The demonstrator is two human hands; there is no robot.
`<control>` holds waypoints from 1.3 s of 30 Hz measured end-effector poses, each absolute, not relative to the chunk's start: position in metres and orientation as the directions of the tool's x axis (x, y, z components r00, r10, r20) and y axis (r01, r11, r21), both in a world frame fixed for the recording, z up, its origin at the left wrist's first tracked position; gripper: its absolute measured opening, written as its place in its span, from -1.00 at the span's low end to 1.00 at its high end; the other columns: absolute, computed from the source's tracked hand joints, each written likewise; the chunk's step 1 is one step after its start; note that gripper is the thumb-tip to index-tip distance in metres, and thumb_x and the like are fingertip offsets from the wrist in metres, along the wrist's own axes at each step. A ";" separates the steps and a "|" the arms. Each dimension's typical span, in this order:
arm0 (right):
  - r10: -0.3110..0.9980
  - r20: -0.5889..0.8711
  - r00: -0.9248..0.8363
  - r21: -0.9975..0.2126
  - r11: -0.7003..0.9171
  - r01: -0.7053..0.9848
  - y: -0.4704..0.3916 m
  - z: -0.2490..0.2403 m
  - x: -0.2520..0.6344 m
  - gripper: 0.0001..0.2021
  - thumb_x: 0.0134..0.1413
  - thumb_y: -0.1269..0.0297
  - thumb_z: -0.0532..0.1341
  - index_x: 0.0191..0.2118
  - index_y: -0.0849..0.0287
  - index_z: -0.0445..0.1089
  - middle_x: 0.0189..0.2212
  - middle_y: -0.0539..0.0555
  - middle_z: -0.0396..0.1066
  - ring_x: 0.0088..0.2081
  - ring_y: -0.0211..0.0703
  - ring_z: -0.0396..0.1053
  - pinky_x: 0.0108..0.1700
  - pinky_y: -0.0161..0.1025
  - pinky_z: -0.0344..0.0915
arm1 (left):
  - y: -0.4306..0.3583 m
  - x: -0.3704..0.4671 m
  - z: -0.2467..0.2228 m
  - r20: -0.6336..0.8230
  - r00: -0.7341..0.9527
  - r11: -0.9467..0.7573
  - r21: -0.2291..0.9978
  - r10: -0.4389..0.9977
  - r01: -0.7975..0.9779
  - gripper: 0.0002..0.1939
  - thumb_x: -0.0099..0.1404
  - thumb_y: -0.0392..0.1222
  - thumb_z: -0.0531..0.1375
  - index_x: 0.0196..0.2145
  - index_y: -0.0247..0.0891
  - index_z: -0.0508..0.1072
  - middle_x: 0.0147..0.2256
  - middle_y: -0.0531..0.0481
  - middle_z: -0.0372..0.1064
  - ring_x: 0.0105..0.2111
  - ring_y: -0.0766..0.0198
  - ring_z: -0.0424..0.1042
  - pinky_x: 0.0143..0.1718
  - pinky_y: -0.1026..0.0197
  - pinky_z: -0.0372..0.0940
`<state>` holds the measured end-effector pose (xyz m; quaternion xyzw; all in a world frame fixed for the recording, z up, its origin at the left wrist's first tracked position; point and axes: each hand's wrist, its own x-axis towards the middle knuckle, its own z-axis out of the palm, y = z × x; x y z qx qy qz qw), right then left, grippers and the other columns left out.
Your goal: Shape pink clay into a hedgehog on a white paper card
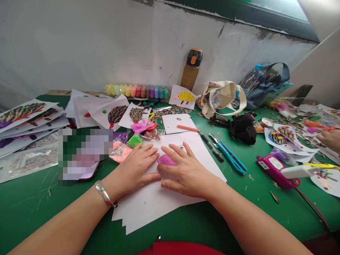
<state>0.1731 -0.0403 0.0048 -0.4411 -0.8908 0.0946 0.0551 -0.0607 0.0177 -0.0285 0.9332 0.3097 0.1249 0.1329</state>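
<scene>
Against the wall I see a water bottle (191,71), a canvas tote bag (221,97) and a blue bag (265,83).

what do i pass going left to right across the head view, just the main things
stack of seed pictures, silver bracelet, left hand, right hand, blue cutter, magenta device with a cord, another person's hand
</scene>
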 end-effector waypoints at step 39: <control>0.862 -0.048 -0.505 -0.351 0.459 0.816 -0.037 0.017 0.210 -0.57 0.23 -0.18 0.16 0.09 -0.15 0.50 0.38 0.14 0.07 0.42 0.26 -0.12 0.35 0.40 -0.24 | 0.017 -0.060 -0.026 0.097 0.782 -0.769 0.289 0.616 0.570 -0.36 0.35 0.25 0.15 0.21 -0.24 0.38 0.24 -0.22 0.30 0.31 -0.17 0.13 0.34 -0.32 -0.05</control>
